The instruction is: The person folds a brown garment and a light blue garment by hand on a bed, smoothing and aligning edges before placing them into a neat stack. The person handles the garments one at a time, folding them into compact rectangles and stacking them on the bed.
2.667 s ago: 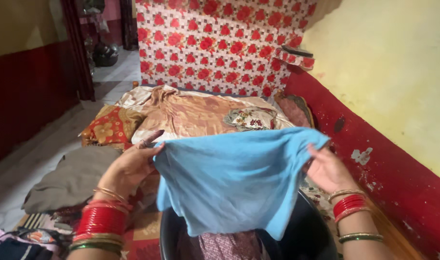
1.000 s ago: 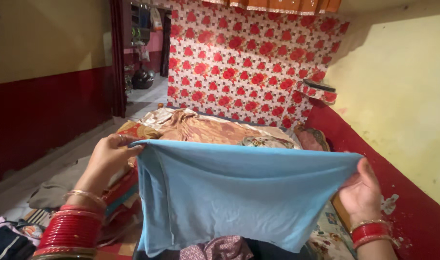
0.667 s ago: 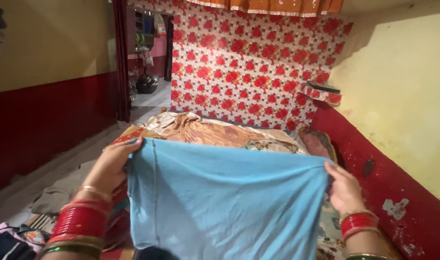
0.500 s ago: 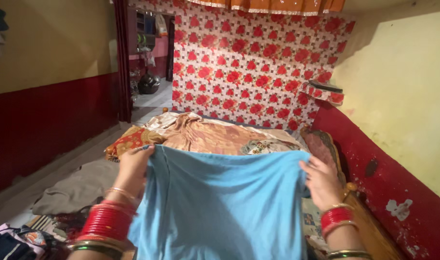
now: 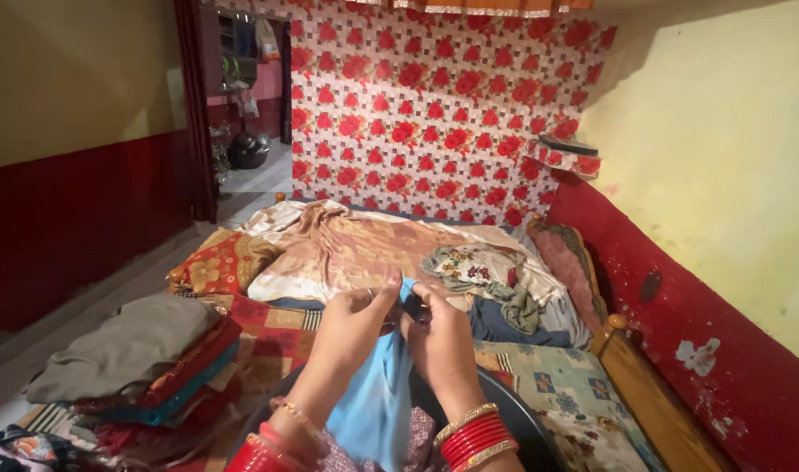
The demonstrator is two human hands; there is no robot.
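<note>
Far left, a stack of folded clothes (image 5: 128, 358), grey piece on top, red and teal layers under it, on the bed edge. Behind it a red-orange floral cushion (image 5: 214, 262). Centre, left hand (image 5: 351, 336) and right hand (image 5: 441, 345) raised together, fingertips meeting, both pinching the top edge of a light blue cloth (image 5: 373, 398) that hangs straight down between the wrists as a narrow folded strip. Red and gold bangles on both wrists. Lower end of the cloth drops toward a dark round tub (image 5: 513, 419) at the bottom edge, probably over it, view poor there. Behind the hands a tan satin sheet (image 5: 356, 245) spread on the bed. Right of the hands a crumpled floral embroidered garment (image 5: 474, 267), then a dark blue cloth (image 5: 509, 323) beside it. Far right, wooden bed frame (image 5: 644, 393) against the red lower wall (image 5: 723, 350)
</note>
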